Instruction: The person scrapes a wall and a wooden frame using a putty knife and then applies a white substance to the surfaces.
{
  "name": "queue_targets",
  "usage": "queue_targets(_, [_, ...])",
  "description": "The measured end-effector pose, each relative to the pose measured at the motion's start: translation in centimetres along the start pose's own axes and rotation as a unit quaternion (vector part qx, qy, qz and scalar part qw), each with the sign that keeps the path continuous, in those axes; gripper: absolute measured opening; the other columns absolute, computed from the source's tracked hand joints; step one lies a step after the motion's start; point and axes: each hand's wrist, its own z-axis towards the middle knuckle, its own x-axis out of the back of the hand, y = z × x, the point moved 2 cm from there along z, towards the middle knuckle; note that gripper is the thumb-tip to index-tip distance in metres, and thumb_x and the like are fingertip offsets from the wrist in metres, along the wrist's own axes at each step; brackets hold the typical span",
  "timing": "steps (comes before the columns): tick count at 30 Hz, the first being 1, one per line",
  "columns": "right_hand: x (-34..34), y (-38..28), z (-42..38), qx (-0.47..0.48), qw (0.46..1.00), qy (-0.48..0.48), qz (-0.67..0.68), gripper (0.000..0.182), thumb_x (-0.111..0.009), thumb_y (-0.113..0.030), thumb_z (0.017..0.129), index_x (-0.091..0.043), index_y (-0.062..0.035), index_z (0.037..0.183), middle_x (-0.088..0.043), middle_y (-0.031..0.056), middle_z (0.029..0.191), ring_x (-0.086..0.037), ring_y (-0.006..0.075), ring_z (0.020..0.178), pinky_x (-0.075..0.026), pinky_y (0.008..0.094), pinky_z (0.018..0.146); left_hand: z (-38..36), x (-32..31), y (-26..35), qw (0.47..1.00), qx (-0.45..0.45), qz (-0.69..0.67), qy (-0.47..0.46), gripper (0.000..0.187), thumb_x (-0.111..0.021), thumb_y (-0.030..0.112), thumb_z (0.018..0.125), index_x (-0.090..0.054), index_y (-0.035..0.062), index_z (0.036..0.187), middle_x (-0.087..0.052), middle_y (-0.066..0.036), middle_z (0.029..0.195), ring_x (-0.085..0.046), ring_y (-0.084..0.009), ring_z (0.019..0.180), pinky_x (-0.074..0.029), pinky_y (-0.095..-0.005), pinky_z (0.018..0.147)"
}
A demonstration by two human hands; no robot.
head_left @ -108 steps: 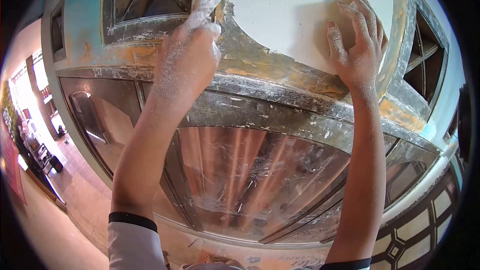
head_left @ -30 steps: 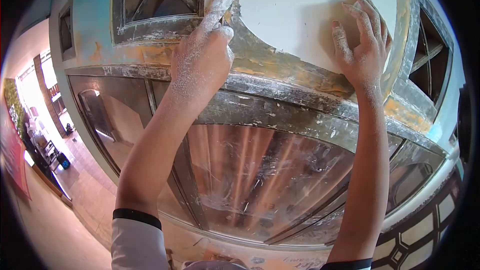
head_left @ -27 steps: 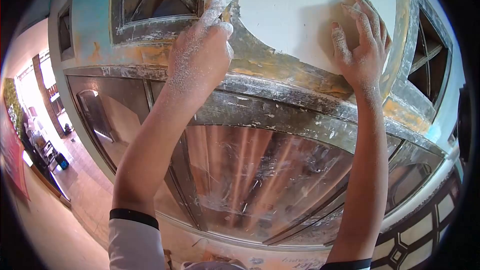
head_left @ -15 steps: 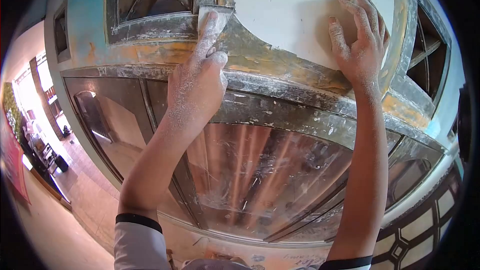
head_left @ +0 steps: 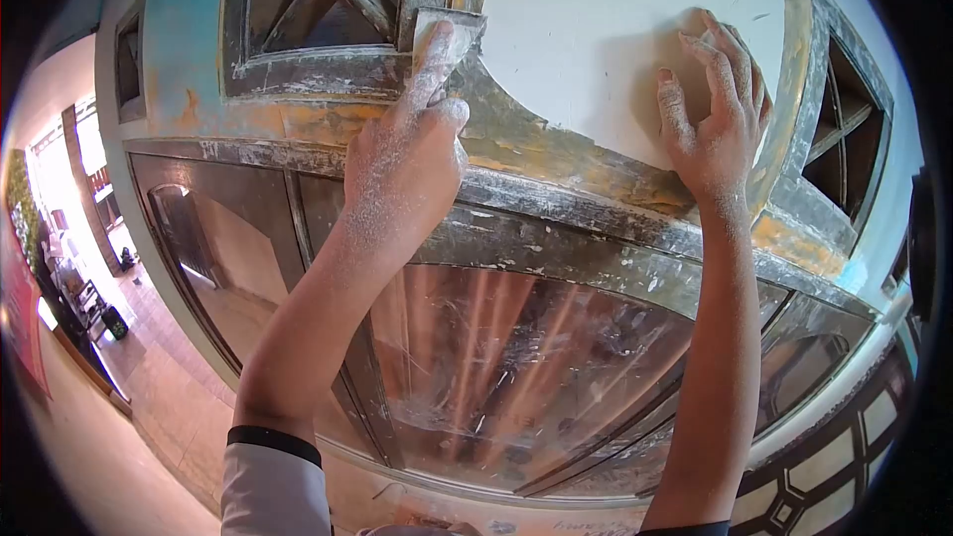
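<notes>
My left hand [head_left: 402, 154], coated in white dust, grips a putty knife [head_left: 452, 35] with the index finger stretched along its blade. The wide blade lies against the wall where the left edge of the white painted wall [head_left: 596, 0] meets a dark, scraped strip [head_left: 486, 89]. Its handle is mostly hidden in the closed fingers. Over to the right, my right hand [head_left: 715, 119] is also dusty; its fingers are spread and rest on the white surface, holding nothing.
Wooden lattice vents [head_left: 328, 0] flank the white area. Below runs a worn wooden beam [head_left: 556, 228] with flaking paint, above a dusty glass pane [head_left: 526, 357]. Bare orange and grey patches [head_left: 328, 121] border the blue wall. A bright doorway [head_left: 84, 139] stands far left.
The view has shifted slightly, and my left hand with the putty knife appears a little farther right in it. My right hand stays on the white wall.
</notes>
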Motion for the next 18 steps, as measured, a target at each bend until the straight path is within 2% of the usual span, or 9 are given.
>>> queue_targets(1, [0.0,0.0,0.0,0.001,1.000,0.000,-0.001,0.040,-0.076,-0.029,0.088,-0.070,-0.0222,0.127,-0.060,0.0027,0.150,-0.051,0.0283,0.143,-0.033,0.0512,0.118,0.0,0.0,0.0,1.000,0.002,-0.008,0.008,0.014,-0.063,-0.004,0.087,-0.071,-0.0051,0.099,-0.033,-0.005,0.171,-0.070,-0.0419,0.110,-0.057,-0.0500,0.094])
queue_targets(2, [0.1,-0.1,0.0,0.000,1.000,0.001,-0.002,0.040,-0.076,-0.029,0.088,-0.070,-0.0222,0.127,-0.060,0.0027,0.150,-0.051,0.0283,0.143,-0.033,0.0512,0.118,-0.1,0.0,0.0,1.000,0.001,-0.008,0.009,0.014,-0.063,-0.004,0.087,-0.071,-0.0051,0.099,-0.033,-0.005,0.171,-0.070,-0.0419,0.110,-0.057,-0.0500,0.094])
queue_targets(5, [0.2,-0.1,0.1,-0.002,1.000,0.001,0.000,0.040,-0.077,-0.029,0.088,-0.070,-0.0217,0.127,-0.060,0.0031,0.150,-0.051,0.0289,0.143,-0.033,0.0513,0.118,0.0,-0.1,0.1,1.000,0.003,0.001,0.006,0.016,-0.065,-0.003,0.086,-0.071,-0.0039,0.101,-0.034,-0.005,0.170,-0.070,-0.0418,0.110,-0.057,-0.0504,0.094])
queue_targets(7, [0.1,-0.1,0.1,-0.003,1.000,-0.001,0.004,0.039,-0.076,-0.029,0.088,-0.071,-0.0214,0.126,-0.061,0.0032,0.149,-0.051,0.0291,0.143,-0.033,0.0510,0.118,0.5,0.5,0.4,1.000,-0.005,0.001,0.007,0.022,-0.064,0.005,0.091,-0.074,0.0006,0.110,-0.043,-0.008,0.165,-0.074,-0.0406,0.100,-0.058,-0.0530,0.092])
queue_targets(11, [0.2,-0.2,0.1,-0.005,1.000,-0.003,0.013,0.039,-0.076,-0.029,0.088,-0.071,-0.0213,0.126,-0.061,0.0032,0.149,-0.051,0.0293,0.142,-0.033,0.0509,0.118,0.6,0.7,0.6,1.000,-0.010,-0.003,0.023,0.021,-0.064,0.005,0.091,-0.074,0.0005,0.109,-0.042,-0.007,0.165,-0.073,-0.0410,0.101,-0.057,-0.0528,0.093])
queue_targets(13, [0.3,-0.2,0.2,-0.005,1.000,-0.004,0.011,0.040,-0.077,-0.029,0.087,-0.071,-0.0212,0.126,-0.060,0.0031,0.150,-0.051,0.0292,0.143,-0.032,0.0509,0.118,1.1,0.7,0.8,1.000,0.012,-0.007,0.007,0.026,-0.069,0.000,0.085,-0.074,-0.0026,0.110,-0.047,-0.009,0.162,-0.067,-0.0413,0.116,-0.054,-0.0481,0.101])
queue_targets(18, [0.4,-0.2,0.1,-0.014,1.000,-0.018,0.012,0.040,-0.076,-0.028,0.086,-0.071,-0.0206,0.125,-0.059,0.0029,0.151,-0.050,0.0287,0.144,-0.032,0.0514,0.118,1.5,1.2,0.9,1.000,0.010,-0.002,0.014,0.027,-0.069,0.000,0.086,-0.074,-0.0030,0.112,-0.051,-0.011,0.158,-0.067,-0.0406,0.118,-0.053,-0.0482,0.102])
